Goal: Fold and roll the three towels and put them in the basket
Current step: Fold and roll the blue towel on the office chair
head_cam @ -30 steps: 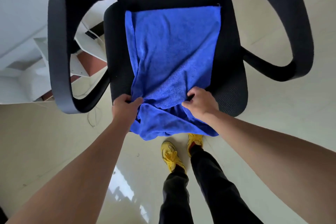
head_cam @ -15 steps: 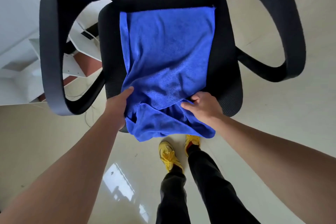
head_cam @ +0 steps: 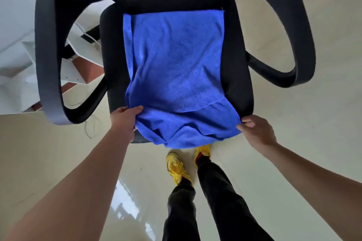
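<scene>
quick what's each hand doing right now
Left hand: grips the near left edge of the blue towel.
Right hand: pinches the towel's near right corner.

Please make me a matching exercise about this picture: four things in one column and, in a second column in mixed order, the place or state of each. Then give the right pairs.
Things
1. blue towel
2. left hand
3. right hand
4. yellow shoes

Place or state
a. stand on the pale floor
b. pinches the towel's near right corner
c. lies spread on the black chair seat, near edge hanging over the front
d. grips the towel's near left corner

Pairs: 1-c, 2-d, 3-b, 4-a
</scene>
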